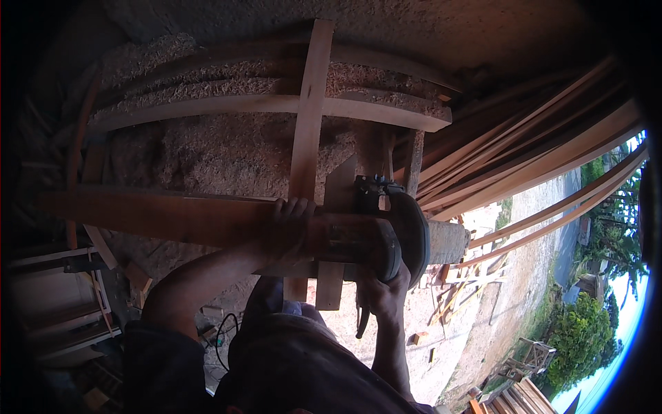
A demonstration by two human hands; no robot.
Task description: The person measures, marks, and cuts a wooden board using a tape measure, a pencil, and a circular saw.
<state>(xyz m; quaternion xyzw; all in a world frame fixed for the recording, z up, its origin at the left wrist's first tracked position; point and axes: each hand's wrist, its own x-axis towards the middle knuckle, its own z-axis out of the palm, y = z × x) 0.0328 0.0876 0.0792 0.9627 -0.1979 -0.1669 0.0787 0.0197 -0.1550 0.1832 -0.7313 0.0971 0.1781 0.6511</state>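
Observation:
A long reddish-brown wooden board (186,215) lies crosswise in front of me, resting over a narrow upright-running slat (308,131). Bent over the board's far edge, the fingers of my left hand (288,224) grip it. My right hand (387,293) is closed round the handle of a dark power tool with a rounded housing, which looks like a circular saw (412,238). The tool sits at the board's right end. Its underside and any blade are hidden. A short plank (329,286) shows below the board, between my hands.
Beyond the board, a pale beam (269,104) lies across the shavings-covered ground. Long stacked planks (538,152) fill the right side. At lower left stands a pale wooden frame (62,297); near it runs a black cord (224,338). Wood offcuts lie on the sunlit ground at right.

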